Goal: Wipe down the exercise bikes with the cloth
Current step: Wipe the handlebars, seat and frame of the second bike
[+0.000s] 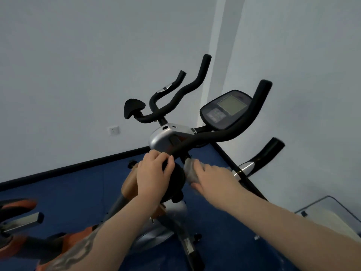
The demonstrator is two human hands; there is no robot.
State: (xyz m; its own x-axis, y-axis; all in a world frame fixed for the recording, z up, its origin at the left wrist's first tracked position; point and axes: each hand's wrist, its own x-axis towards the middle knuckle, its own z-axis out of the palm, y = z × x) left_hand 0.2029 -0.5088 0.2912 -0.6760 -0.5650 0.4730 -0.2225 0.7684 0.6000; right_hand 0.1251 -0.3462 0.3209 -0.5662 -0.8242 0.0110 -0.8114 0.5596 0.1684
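Observation:
An exercise bike with a silver housing (pixel 164 140) and black curved handlebars (pixel 224 136) stands in front of me, its console screen (pixel 227 109) at upper right. My left hand (pixel 154 177) curls round a black round part (pixel 176 178) just below the handlebar. My right hand (pixel 210 178) holds a grey cloth (pixel 190 170) against the bike's stem beside that part; this hand is motion-blurred. A second bike's black handlebars (pixel 181 90) and saddle-shaped pad (pixel 133 109) rise behind.
Part of an orange and black bike (pixel 17 227) shows at lower left. The floor is blue matting (pixel 78 184) with a black skirting along white walls. A wall socket (pixel 113 130) sits low on the wall. A glass-topped object (pixel 328 214) stands at lower right.

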